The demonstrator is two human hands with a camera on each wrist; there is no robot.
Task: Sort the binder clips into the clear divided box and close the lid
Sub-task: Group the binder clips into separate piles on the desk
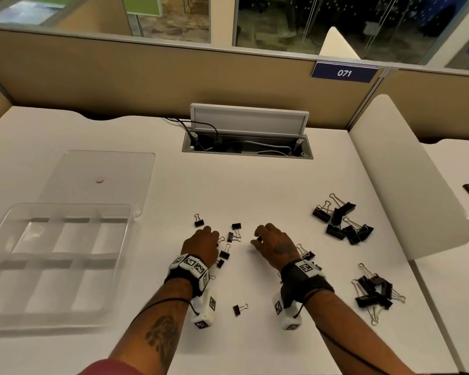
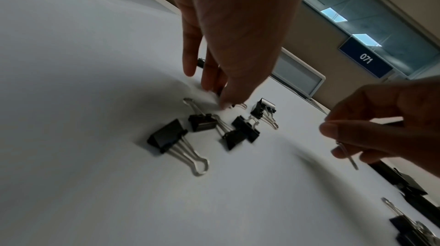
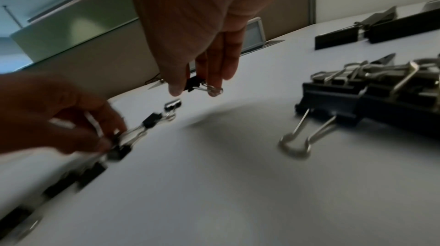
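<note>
At far left on the white worktop [image 1: 255,185] lies the clear divided box [image 1: 0,234], its compartments holding no clips, with its clear lid [image 1: 125,169] lying open flat behind it. To its right, small binder clips [image 1: 229,236] are scattered around the left hand [image 1: 201,244], which reaches down among them with fingertips [image 2: 223,103] at the worktop surface; a dark clip appears between its fingers, but whether it is gripped cannot be told. One small clip [image 1: 239,309] lies alone between the two forearms. The right hand [image 1: 274,246] is raised just above the worktop and pinches a small clip [image 3: 197,84] between thumb and fingers, its wire handles projecting sideways. Further right, well apart from the box, a pile of large clips [image 1: 341,220] sits toward the rear and a second pile [image 1: 374,290] lies nearer the person. Behind the hands, an open cable hatch [image 1: 247,142] with a raised flap is set into the worktop, and a blue placard [image 1: 344,73] reading 071 hangs on the partition [image 1: 119,77].
</note>
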